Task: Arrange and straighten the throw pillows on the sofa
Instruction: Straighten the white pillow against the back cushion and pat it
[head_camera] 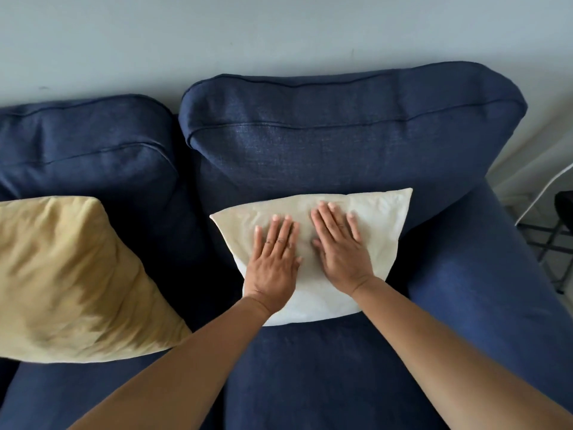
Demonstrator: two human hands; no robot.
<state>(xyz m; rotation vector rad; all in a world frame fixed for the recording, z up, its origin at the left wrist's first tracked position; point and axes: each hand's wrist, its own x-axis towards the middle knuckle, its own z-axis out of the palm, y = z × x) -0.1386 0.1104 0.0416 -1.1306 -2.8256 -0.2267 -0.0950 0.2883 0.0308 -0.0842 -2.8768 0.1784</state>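
A cream throw pillow (381, 218) leans against the right back cushion (341, 144) of a dark blue sofa (325, 367), close to the right armrest. My left hand (274, 262) and my right hand (341, 249) lie flat on its front, side by side, fingers spread and pointing up. Neither hand grips anything. A mustard-yellow throw pillow (68, 274) stands tilted on the left seat, in front of the left back cushion (83, 150), apart from the cream one.
The sofa's right armrest (496, 290) runs along the right side. Behind it are a white frame and dark metal legs (555, 240) on a pale floor. A pale grey wall (279, 35) is behind the sofa.
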